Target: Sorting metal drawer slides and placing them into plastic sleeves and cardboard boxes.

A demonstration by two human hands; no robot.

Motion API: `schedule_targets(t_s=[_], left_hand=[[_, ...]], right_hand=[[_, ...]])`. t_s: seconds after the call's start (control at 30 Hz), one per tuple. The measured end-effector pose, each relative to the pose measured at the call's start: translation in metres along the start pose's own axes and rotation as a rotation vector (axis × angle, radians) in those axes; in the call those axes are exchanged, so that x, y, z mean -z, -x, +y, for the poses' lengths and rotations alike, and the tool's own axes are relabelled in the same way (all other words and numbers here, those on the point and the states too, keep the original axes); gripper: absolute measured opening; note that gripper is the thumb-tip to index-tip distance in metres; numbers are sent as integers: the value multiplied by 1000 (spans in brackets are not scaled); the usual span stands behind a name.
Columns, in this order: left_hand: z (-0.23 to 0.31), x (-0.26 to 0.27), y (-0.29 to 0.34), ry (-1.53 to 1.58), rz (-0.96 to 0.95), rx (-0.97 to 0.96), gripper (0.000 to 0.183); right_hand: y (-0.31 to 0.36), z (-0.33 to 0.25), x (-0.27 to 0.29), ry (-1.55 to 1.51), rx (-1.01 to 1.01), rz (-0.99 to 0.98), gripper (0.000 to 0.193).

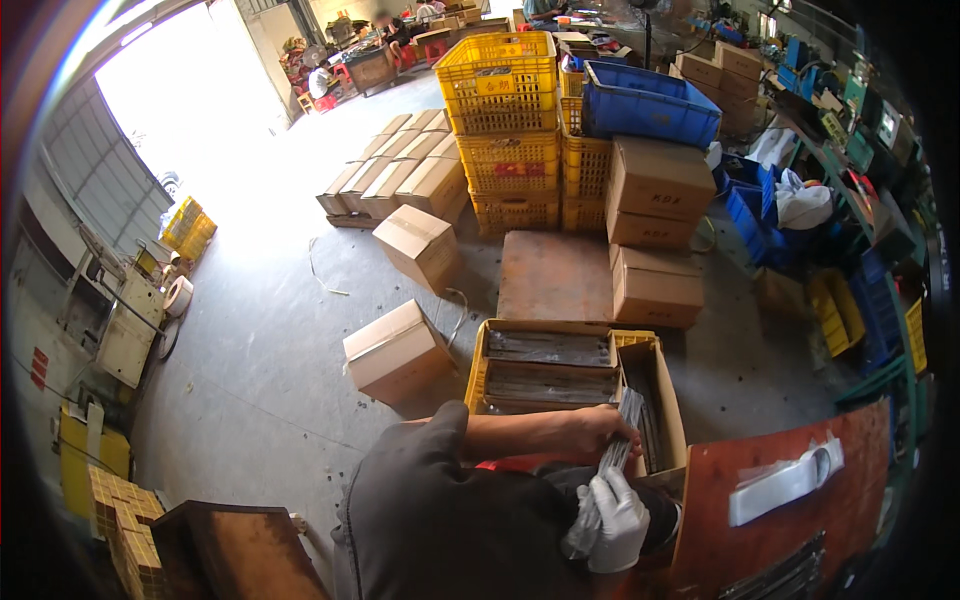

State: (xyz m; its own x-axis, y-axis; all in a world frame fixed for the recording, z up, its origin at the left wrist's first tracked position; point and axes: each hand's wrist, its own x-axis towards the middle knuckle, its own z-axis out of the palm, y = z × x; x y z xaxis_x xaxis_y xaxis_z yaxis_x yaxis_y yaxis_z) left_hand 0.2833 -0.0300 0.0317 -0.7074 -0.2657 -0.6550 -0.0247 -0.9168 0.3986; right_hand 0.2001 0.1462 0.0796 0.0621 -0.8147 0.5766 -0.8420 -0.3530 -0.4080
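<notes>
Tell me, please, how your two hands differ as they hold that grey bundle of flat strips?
The right hand wears a white glove; the left hand is bare. The right hand grips the grey bundle of flat strips at its lower end, the left hand higher up, beside the open cardboard box. Both grasp the same bundle.

1. I see my left hand (595, 432) and right hand (620, 515) on a bundle of strips (622, 440) over an open carton (660, 400).
2. A crate (545, 365) sits left of that carton.
3. Behind both, a board (555, 275); stacked crates (505, 130) farther back.
</notes>
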Motion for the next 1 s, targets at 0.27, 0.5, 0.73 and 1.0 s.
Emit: schedule_targets(t_s=[0.27,0.5,0.73,1.0], left_hand=[[-33,40,-29,224,44,62,20],[-1,46,29,-660,25,-135,47],[10,14,17,-2027,-134,-1173,55],[19,-8,-50,-1816,-950,-1009,40]], right_hand=[[5,6,5,-174,12,37,32],[11,-3,12,-42,-161,224,48],[34,-5,7,-103,-389,400,40],[42,8,21,-88,-500,55,30]])
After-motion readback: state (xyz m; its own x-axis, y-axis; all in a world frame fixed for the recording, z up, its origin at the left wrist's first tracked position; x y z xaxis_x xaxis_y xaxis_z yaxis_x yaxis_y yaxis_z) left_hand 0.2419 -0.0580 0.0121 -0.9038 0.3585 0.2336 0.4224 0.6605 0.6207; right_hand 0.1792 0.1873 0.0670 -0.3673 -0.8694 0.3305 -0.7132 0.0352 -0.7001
